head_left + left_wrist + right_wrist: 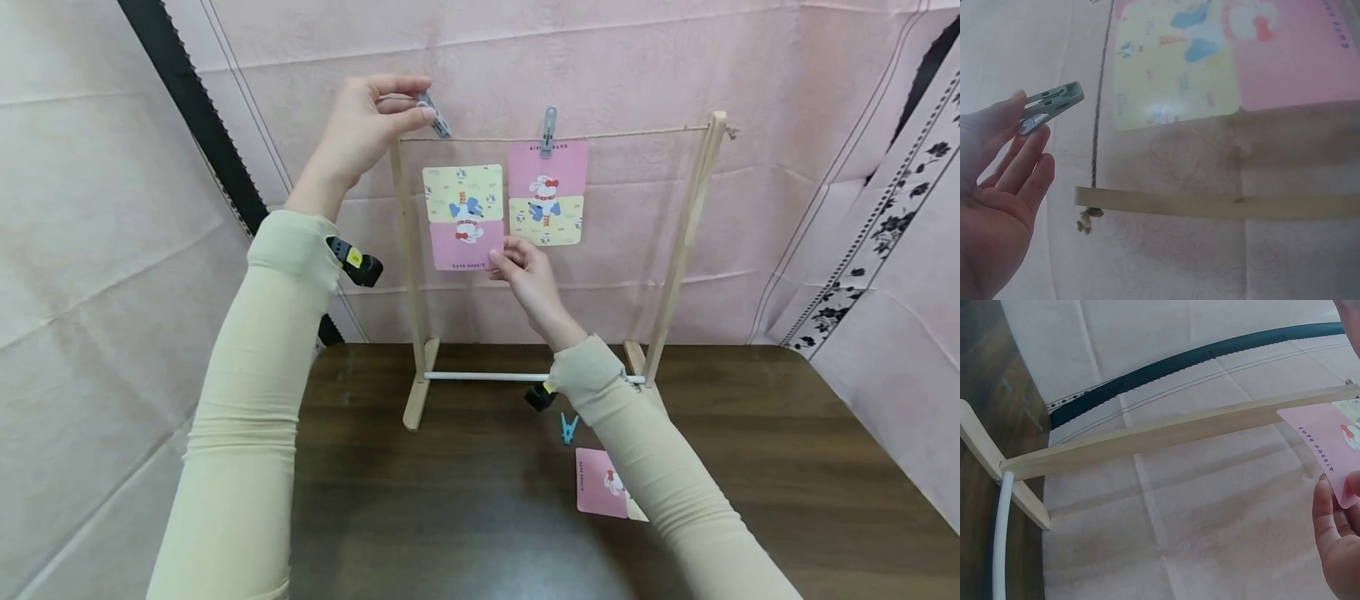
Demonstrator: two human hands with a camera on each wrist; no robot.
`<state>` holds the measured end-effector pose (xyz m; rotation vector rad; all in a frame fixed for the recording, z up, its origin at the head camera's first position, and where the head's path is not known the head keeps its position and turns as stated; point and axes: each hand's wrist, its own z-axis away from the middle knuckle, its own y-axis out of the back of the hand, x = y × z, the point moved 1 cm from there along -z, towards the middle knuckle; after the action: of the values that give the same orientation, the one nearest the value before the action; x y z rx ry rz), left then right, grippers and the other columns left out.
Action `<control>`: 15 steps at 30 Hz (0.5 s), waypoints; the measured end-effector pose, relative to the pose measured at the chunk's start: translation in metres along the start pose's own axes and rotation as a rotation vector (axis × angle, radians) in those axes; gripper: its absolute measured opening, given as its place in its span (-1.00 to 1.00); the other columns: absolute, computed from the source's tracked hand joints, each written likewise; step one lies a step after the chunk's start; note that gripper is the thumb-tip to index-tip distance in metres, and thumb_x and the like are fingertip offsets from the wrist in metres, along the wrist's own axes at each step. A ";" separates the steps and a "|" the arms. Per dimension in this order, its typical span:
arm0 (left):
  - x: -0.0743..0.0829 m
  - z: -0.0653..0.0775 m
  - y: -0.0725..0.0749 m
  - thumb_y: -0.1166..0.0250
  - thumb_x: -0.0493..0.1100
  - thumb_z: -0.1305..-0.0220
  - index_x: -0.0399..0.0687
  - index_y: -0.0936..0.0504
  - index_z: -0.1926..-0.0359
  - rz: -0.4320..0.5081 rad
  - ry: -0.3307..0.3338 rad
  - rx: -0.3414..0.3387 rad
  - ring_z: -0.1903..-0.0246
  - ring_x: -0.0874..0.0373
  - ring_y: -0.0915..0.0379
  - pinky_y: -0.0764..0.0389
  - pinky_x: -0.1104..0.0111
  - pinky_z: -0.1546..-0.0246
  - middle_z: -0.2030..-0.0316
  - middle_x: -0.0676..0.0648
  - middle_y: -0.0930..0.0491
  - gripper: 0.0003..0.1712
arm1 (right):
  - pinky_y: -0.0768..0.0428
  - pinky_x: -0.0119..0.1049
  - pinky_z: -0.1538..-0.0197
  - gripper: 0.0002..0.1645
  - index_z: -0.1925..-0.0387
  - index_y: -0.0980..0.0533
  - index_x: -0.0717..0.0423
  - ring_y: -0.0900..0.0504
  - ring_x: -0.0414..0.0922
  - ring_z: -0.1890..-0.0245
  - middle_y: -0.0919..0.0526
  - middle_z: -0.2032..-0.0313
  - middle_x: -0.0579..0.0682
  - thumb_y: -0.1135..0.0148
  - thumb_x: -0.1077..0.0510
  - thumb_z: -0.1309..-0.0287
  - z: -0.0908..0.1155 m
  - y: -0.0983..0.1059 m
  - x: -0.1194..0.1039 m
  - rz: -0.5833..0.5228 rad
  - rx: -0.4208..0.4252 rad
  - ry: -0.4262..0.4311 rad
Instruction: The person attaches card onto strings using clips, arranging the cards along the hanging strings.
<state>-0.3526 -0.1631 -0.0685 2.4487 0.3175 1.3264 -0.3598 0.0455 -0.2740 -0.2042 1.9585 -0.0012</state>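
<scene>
My left hand (375,125) pinches a grey clothespin (435,115) just above the left end of the string (480,139); its tip points down toward the string. In the left wrist view the same clothespin (1054,103) is held between thumb and fingers. My right hand (534,279) pinches the lower right corner of a pink and yellow rabbit card (465,218), held upright with its yellow half on top, just below the string. Beside it another such card (547,192), pink half up, hangs from the string by a second grey clothespin (549,132).
The string runs between two wooden posts (682,250), joined low down by a white rod (487,377). On the dark wooden table (450,500) lie a blue clothespin (569,428) and a pink card (600,483), partly covered by my right sleeve. A pale patterned cloth hangs behind.
</scene>
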 end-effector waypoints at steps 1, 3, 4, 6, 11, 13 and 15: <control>0.000 0.000 0.000 -0.42 -0.22 -0.29 -0.16 -0.57 -0.28 -0.001 -0.003 0.001 -0.18 0.17 -0.52 -0.42 0.40 -0.24 -0.23 -0.15 -0.55 -0.46 | -0.64 -0.23 0.00 -0.69 -0.10 -0.49 0.32 -0.65 0.10 0.14 -0.69 0.12 0.15 -0.18 0.23 -0.43 -0.001 -0.001 0.000 -0.007 0.001 0.000; -0.001 -0.001 -0.001 -0.41 -0.22 -0.29 -0.16 -0.56 -0.29 -0.002 -0.004 0.001 -0.18 0.16 -0.52 -0.42 0.40 -0.24 -0.22 -0.14 -0.56 -0.46 | -0.64 -0.23 0.01 -0.70 -0.09 -0.48 0.33 -0.66 0.05 0.18 -0.68 0.13 0.15 -0.17 0.24 -0.43 -0.001 -0.003 0.000 -0.017 0.003 0.002; -0.001 -0.001 -0.002 -0.41 -0.22 -0.30 -0.16 -0.56 -0.29 -0.006 -0.007 0.002 -0.17 0.16 -0.53 -0.42 0.41 -0.24 -0.21 -0.14 -0.58 -0.46 | -0.65 -0.23 0.01 -0.70 -0.09 -0.48 0.34 -0.66 0.01 0.20 -0.68 0.14 0.14 -0.17 0.25 -0.42 -0.001 -0.004 -0.001 -0.020 0.005 0.002; 0.000 -0.001 -0.002 -0.40 -0.22 -0.30 -0.16 -0.56 -0.28 -0.008 -0.010 0.010 -0.15 0.17 -0.54 -0.42 0.41 -0.24 -0.17 -0.12 -0.61 -0.47 | -0.65 -0.23 0.02 -0.70 -0.09 -0.48 0.34 -0.66 -0.04 0.24 -0.67 0.15 0.14 -0.17 0.25 -0.43 -0.002 -0.006 0.000 -0.026 0.007 0.004; 0.001 -0.002 -0.005 -0.40 -0.25 -0.31 -0.17 -0.59 -0.24 0.007 -0.019 0.044 -0.09 0.18 -0.56 -0.46 0.42 -0.19 -0.11 -0.10 -0.66 -0.52 | -0.65 -0.27 0.05 -0.70 -0.08 -0.47 0.34 -0.66 -0.02 0.22 -0.66 0.18 0.10 -0.16 0.24 -0.44 -0.002 -0.007 0.000 -0.026 0.013 0.012; 0.000 -0.003 -0.005 -0.40 -0.26 -0.30 -0.18 -0.61 -0.22 0.009 -0.032 0.060 -0.07 0.19 -0.57 -0.48 0.42 -0.16 -0.11 -0.11 -0.65 -0.54 | -0.65 -0.27 0.05 -0.70 -0.09 -0.47 0.34 -0.66 0.00 0.21 -0.67 0.18 0.10 -0.16 0.24 -0.44 -0.002 -0.007 0.000 -0.025 0.013 0.013; -0.002 -0.005 -0.005 -0.40 -0.28 -0.29 -0.20 -0.63 -0.19 0.017 -0.051 0.074 -0.04 0.19 -0.58 -0.50 0.43 -0.14 -0.11 -0.13 -0.65 -0.55 | -0.65 -0.27 0.05 -0.70 -0.09 -0.47 0.33 -0.66 0.00 0.21 -0.67 0.17 0.10 -0.16 0.23 -0.44 -0.002 -0.007 0.001 -0.021 0.014 0.012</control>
<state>-0.3576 -0.1584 -0.0696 2.5474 0.3395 1.2776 -0.3612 0.0383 -0.2730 -0.2163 1.9675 -0.0304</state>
